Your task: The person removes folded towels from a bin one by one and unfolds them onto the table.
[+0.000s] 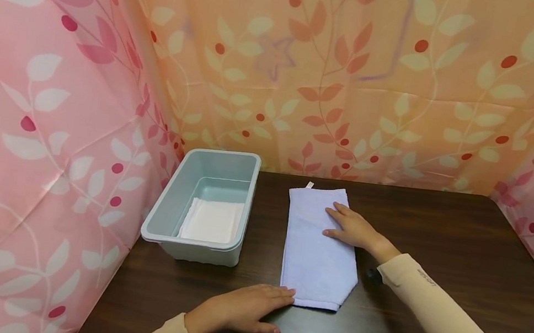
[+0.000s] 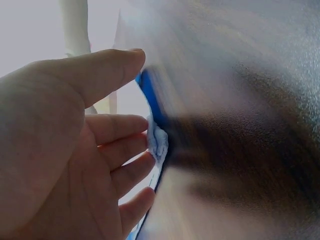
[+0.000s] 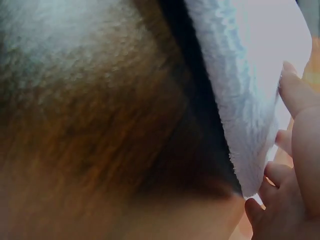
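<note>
A lavender towel (image 1: 316, 250), folded into a long strip, lies flat on the dark table, its lower right corner slanting inward. Spread over the towel's upper right part, my right hand (image 1: 353, 227) rests with straight fingers. My left hand (image 1: 250, 306) touches the lower left corner with its fingertips, thumb held apart. In the left wrist view, the fingers of the left hand (image 2: 95, 145) meet the towel's edge (image 2: 159, 142). The right wrist view has the towel (image 3: 250, 90) beside the fingers of the right hand (image 3: 295, 165).
To the left stands a pale blue-green plastic basin (image 1: 192, 243) with a folded white cloth (image 1: 212, 221) inside. The dark wooden table (image 1: 463, 240) extends to the right. Floral curtains (image 1: 382, 81) hang behind and at both sides. A small white tag (image 1: 309, 185) sticks out at the towel's top.
</note>
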{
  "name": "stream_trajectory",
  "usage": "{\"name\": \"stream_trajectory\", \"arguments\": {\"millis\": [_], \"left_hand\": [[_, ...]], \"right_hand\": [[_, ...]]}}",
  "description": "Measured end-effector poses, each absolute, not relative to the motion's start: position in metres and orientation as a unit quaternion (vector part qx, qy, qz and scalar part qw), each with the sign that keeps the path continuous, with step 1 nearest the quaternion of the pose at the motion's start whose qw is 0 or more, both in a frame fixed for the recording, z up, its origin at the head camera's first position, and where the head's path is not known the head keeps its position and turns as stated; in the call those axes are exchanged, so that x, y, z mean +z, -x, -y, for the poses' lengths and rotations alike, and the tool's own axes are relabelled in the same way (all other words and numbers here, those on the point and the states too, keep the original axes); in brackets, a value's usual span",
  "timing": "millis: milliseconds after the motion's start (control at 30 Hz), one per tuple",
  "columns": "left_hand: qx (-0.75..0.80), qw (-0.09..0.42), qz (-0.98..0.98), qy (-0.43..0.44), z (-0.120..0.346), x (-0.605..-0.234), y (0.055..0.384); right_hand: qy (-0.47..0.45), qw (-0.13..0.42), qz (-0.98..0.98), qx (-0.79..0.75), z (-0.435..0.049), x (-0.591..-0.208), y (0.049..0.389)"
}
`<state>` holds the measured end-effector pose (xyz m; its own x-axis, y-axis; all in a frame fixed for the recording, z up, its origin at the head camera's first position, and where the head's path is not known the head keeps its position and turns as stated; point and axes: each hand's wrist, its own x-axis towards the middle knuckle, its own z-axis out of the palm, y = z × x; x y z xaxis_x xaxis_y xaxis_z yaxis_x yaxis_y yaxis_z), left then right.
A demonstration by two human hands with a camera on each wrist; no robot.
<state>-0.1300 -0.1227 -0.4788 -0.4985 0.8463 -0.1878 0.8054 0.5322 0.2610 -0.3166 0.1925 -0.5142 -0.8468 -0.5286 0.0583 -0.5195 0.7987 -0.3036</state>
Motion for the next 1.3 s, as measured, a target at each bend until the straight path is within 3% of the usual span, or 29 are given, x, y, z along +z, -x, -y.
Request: {"name": "stream_trajectory", "arguments": {"millis": [300,500,633,933,1300], "left_hand": [[0.068,0.151,-0.867,-0.470,0.122,-0.479,0.129],[0.062,0.137,-0.868,-0.473,0.123,-0.481,0.128],[0.065,0.128,-0.873,-0.466,0.127,-0.480,0.127],[0.086,0.132,-0.887,-0.434,0.137,-0.479,0.128],[0.106,0.150,-0.901,-0.393,0.152,-0.482,0.126]], "right_hand": [[0.268,0.015,-0.952,-0.146,-0.190,-0.513,0.314],[0.279,-0.018,-0.944,-0.177,-0.184,-0.509,0.304],[0.313,-0.032,-0.924,-0.220,-0.172,-0.501,0.284],[0.360,-0.005,-0.885,-0.296,-0.139,-0.489,0.214],[0.422,-0.042,-0.842,-0.334,-0.109,-0.513,0.170]]}}
